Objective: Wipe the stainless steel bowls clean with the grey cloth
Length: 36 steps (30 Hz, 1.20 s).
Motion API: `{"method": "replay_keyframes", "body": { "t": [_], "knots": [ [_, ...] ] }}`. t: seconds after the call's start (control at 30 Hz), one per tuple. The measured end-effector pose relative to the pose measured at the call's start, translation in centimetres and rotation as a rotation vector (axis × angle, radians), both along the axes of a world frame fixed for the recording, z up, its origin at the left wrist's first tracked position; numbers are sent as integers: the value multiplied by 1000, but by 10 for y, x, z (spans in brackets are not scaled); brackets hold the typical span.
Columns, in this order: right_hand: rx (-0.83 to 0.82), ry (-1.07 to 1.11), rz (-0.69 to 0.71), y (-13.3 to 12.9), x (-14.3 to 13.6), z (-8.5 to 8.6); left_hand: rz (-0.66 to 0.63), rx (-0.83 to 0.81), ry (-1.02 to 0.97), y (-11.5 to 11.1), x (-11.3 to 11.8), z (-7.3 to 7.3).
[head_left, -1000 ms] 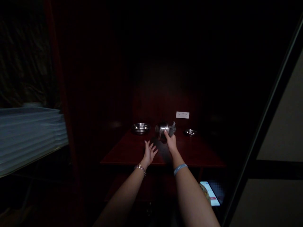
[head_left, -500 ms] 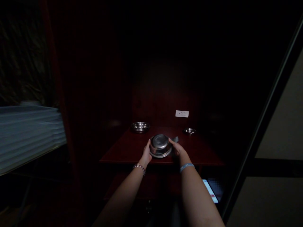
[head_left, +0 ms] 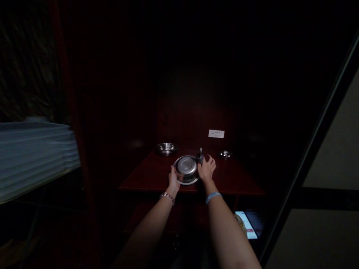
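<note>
An upside-down steel bowl (head_left: pixel 186 167) is tilted above the front of the dark red shelf (head_left: pixel 157 175). My left hand (head_left: pixel 173 181) grips its left rim. On the bowl's right side my right hand (head_left: pixel 206 169) is closed on a small grey cloth (head_left: pixel 200 157), with the outer fingers raised apart from it. Whether this hand also touches the bowl is hard to tell.
Stacked steel bowls (head_left: pixel 166 148) stand at the shelf's back left, and a smaller steel bowl (head_left: pixel 225 154) at the back right. A white socket (head_left: pixel 216 133) is on the back wall. Below right lies a lit phone (head_left: pixel 246 225); pale stacked trays (head_left: pixel 36 157) stand left.
My right hand has shifted left and its outer fingers have lifted from the bowl's side. The grey cloth has moved up and left with it. The bowl has tilted and turned slightly.
</note>
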State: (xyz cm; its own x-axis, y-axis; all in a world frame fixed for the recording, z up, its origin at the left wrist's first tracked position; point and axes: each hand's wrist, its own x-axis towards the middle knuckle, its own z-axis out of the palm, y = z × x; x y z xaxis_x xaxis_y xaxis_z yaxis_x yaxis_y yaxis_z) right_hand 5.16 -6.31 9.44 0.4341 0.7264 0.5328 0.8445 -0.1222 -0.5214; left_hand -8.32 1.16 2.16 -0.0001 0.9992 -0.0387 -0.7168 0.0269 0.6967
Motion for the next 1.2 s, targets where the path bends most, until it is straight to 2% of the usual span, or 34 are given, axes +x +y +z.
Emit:
{"method": "replay_keyframes", "body": {
  "t": [0.07,0.17,0.4,0.53,0.93,1.2],
  "knots": [
    [-18,-17,-24,-2,-2,2,47,-28,13,-3,2,2],
    [-42,-22,37,-2,-2,4,70,-29,19,-9,3,7],
    [-33,-94,135,2,2,4,-30,-5,26,-14,5,12],
    [-66,-121,172,3,-2,2,-31,-3,52,-14,6,12],
    [-16,53,452,1,-3,3,-46,38,64,-19,6,13],
    [-38,63,533,0,-17,15,-37,35,64,-20,6,14]
  ]
}}
